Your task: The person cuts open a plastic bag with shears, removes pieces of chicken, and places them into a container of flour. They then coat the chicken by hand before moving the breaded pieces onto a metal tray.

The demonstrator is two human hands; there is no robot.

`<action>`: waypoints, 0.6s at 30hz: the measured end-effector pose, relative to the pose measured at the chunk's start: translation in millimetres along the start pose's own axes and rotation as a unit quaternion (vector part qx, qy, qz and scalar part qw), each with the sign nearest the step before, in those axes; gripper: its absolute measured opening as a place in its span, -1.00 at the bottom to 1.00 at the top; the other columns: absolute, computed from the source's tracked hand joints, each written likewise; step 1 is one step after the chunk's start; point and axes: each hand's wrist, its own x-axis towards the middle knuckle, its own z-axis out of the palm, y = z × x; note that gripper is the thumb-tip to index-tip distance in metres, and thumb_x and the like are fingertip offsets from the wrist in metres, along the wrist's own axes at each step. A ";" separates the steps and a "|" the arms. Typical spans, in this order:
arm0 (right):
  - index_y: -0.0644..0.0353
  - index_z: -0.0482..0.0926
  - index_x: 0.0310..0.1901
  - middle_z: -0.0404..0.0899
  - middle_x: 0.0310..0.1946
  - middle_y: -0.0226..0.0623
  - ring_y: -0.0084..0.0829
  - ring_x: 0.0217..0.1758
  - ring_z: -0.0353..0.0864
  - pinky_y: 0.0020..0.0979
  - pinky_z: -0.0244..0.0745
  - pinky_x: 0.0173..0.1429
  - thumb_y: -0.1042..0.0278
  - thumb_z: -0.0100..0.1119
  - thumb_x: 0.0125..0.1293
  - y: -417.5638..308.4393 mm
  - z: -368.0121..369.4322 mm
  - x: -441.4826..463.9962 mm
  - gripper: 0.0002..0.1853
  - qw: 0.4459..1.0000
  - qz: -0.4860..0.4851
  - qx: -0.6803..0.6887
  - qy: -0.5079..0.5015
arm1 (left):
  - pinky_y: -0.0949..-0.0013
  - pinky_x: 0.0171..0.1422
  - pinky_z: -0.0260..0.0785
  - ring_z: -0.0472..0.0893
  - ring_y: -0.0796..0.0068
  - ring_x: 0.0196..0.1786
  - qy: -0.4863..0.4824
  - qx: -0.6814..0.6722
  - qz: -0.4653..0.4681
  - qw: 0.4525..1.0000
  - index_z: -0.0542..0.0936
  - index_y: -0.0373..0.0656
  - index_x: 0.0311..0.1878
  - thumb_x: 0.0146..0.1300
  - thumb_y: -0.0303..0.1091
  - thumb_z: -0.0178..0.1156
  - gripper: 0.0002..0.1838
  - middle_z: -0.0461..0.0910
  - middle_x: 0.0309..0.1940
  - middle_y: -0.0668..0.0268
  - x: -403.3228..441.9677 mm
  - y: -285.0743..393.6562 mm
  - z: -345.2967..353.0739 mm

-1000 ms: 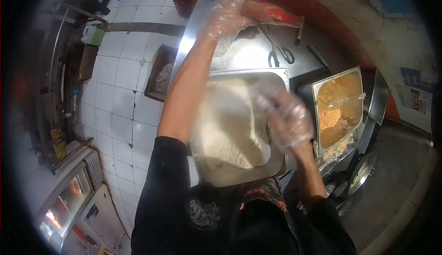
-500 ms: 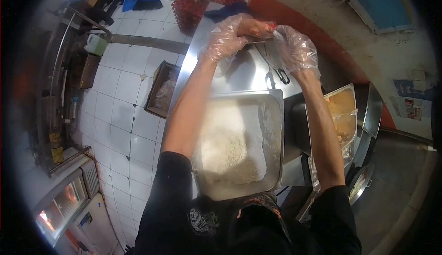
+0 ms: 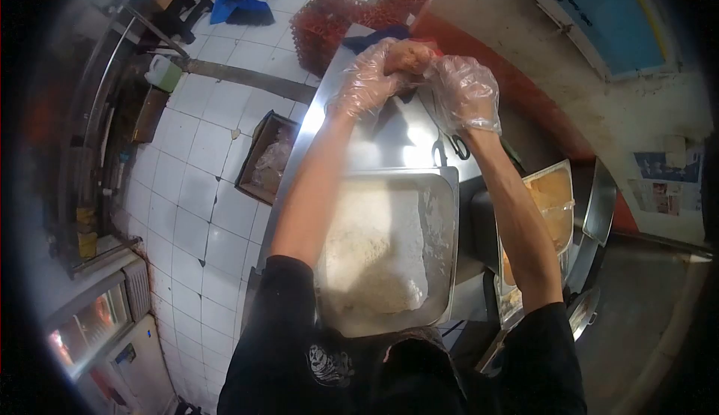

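Observation:
At the far end of the steel table, both hands wear clear plastic gloves. My left hand is closed around a tan, lumpy piece; its exact kind cannot be made out. Close beside it, my right hand has its fingers drawn together near a small red bit at the piece's edge. What those fingers grip is hidden. Nearer my body, a large metal pan holds whitish powder that looks like flour. Dark-handled scissors lie on the table below my right hand.
To the right stands a metal container with orange-tan contents, partly behind my right forearm. A cardboard box with plastic in it sits on the tiled floor to the left. Red crates stand beyond the table, with a blue dark-bristled broom nearby.
Both hands sit slightly lower in view and closer together. The tan piece in my left hand shows more fully. The whole view has shifted a little.

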 end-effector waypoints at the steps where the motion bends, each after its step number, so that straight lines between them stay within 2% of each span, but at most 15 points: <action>1: 0.09 0.60 -0.27 0.60 -0.37 -0.20 -0.12 -0.29 0.60 -0.08 0.48 -0.19 0.40 0.24 0.12 -2.6 2.6 0.0 -0.88 1.000 -0.005 0.002 0.001 | 0.29 0.28 0.40 0.57 0.30 0.19 0.006 0.001 0.000 1.000 0.49 -0.09 0.16 0.05 -0.40 0.41 -0.45 0.60 0.09 0.26 2.1 -11.2 3.4; 3: 0.11 0.61 -0.26 0.61 -0.37 -0.17 -0.09 -0.29 0.60 -0.08 0.49 -0.18 0.40 0.21 0.13 -10.8 4.6 3.8 -0.87 0.996 0.083 0.023 0.007 | 0.32 0.25 0.40 0.58 0.32 0.17 0.044 0.035 -0.007 0.998 0.47 -0.04 0.20 0.05 -0.36 0.42 -0.40 0.61 0.08 0.31 7.0 -22.4 8.7; 4: 0.11 0.61 -0.26 0.61 -0.37 -0.17 -0.09 -0.29 0.60 -0.08 0.49 -0.18 0.40 0.21 0.13 -13.1 4.6 7.1 -0.87 0.997 0.078 0.023 0.008 | 0.32 0.25 0.40 0.58 0.32 0.17 0.049 0.035 -0.006 0.998 0.47 -0.04 0.20 0.05 -0.36 0.42 -0.40 0.61 0.08 0.31 7.8 -28.1 9.1; 6: 0.13 0.61 -0.17 0.63 -0.26 -0.03 0.05 -0.16 0.62 -0.02 0.50 -0.09 0.18 0.10 0.34 -17.4 2.6 19.5 -0.78 0.983 0.140 0.054 -0.103 | 0.33 0.27 0.38 0.58 0.36 0.17 0.031 -0.006 -0.034 0.999 0.46 -0.05 0.25 0.02 -0.36 0.44 -0.34 0.60 0.12 0.27 4.4 -15.9 4.5; 7: 0.13 0.61 -0.17 0.63 -0.26 -0.03 0.05 -0.16 0.62 -0.02 0.50 -0.09 0.18 0.10 0.34 -21.4 1.6 25.7 -0.78 0.985 0.134 0.052 -0.098 | 0.33 0.27 0.38 0.58 0.36 0.17 0.037 -0.005 -0.028 0.999 0.46 -0.05 0.25 0.02 -0.36 0.44 -0.34 0.60 0.12 0.27 2.6 -10.3 3.3; 9: 0.12 0.61 -0.08 0.62 -0.24 0.05 0.11 -0.13 0.60 0.00 0.48 -0.03 0.09 -0.03 0.44 -32.6 -3.1 41.4 -0.68 0.950 0.276 0.093 -0.115 | 0.32 0.31 0.37 0.56 0.38 0.20 -0.002 -0.226 -0.062 0.972 0.43 -0.08 0.30 -0.01 -0.38 0.46 -0.27 0.59 0.15 0.23 -0.4 -5.6 4.5; 10: 0.11 0.67 -0.09 0.65 -0.29 -0.09 -0.11 -0.15 0.65 -0.13 0.50 -0.03 0.14 -0.04 0.46 -31.9 8.2 42.9 -0.69 0.937 0.320 0.116 -0.073 | 0.34 0.31 0.38 0.55 0.41 0.20 0.003 -0.276 -0.021 0.961 0.44 -0.14 0.27 -0.03 -0.41 0.46 -0.29 0.59 0.13 0.22 0.7 -5.5 6.2; 11: 0.11 0.67 -0.09 0.65 -0.29 -0.09 -0.11 -0.15 0.65 -0.13 0.50 -0.03 0.14 -0.04 0.46 -32.1 8.0 48.8 -0.69 0.941 0.312 0.117 -0.067 | 0.34 0.31 0.38 0.55 0.41 0.20 0.009 -0.274 -0.012 0.962 0.44 -0.14 0.27 -0.03 -0.41 0.46 -0.29 0.59 0.13 0.22 -2.5 6.2 3.2; 13: 0.09 0.65 0.00 0.66 -0.20 -0.09 -0.10 -0.11 0.65 -0.14 0.49 0.01 0.11 -0.04 0.46 -32.4 5.8 57.3 -0.67 0.897 0.331 0.287 -0.055 | 0.33 0.30 0.38 0.56 0.40 0.20 0.103 -0.028 -0.082 0.991 0.46 -0.17 0.24 -0.03 -0.43 0.47 -0.31 0.60 0.13 0.23 -9.6 32.1 -5.4; 14: 0.09 0.64 0.01 0.65 -0.15 -0.06 -0.06 -0.09 0.64 -0.16 0.49 0.02 0.13 -0.02 0.46 -31.7 6.0 65.9 -0.68 0.921 0.307 0.229 -0.077 | 0.26 0.32 0.37 0.55 0.31 0.20 0.071 -0.137 -0.066 0.986 0.44 -0.19 0.24 -0.06 -0.39 0.51 -0.27 0.58 0.13 0.19 -2.5 25.8 -8.1; 15: 0.09 0.64 0.01 0.65 -0.15 -0.06 -0.06 -0.09 0.64 -0.16 0.49 0.02 0.13 -0.02 0.46 -32.4 5.0 71.0 -0.68 0.923 0.299 0.231 -0.076 | 0.26 0.32 0.37 0.55 0.31 0.20 0.079 -0.136 -0.063 0.986 0.44 -0.19 0.24 -0.06 -0.39 0.51 -0.27 0.58 0.13 0.19 -0.6 19.1 -9.3; 17: 0.09 0.65 0.00 0.65 -0.14 -0.02 -0.04 -0.09 0.63 -0.15 0.49 0.02 0.18 0.00 0.44 -36.7 -2.0 79.1 -0.71 0.922 0.283 0.259 -0.056 | 0.24 0.33 0.34 0.54 0.32 0.20 0.124 -0.052 -0.079 0.988 0.40 -0.19 0.24 -0.05 -0.39 0.51 -0.26 0.57 0.13 0.16 -0.7 10.3 -12.0; 18: 0.09 0.65 0.00 0.65 -0.14 -0.02 -0.04 -0.09 0.63 -0.15 0.49 0.02 0.18 0.00 0.44 -34.9 2.8 80.2 -0.71 0.922 0.278 0.262 -0.057 | 0.25 0.34 0.31 0.51 0.35 0.21 0.106 -0.127 -0.078 0.983 0.38 -0.19 0.25 0.00 -0.41 0.48 -0.29 0.55 0.12 0.18 0.0 8.3 -14.2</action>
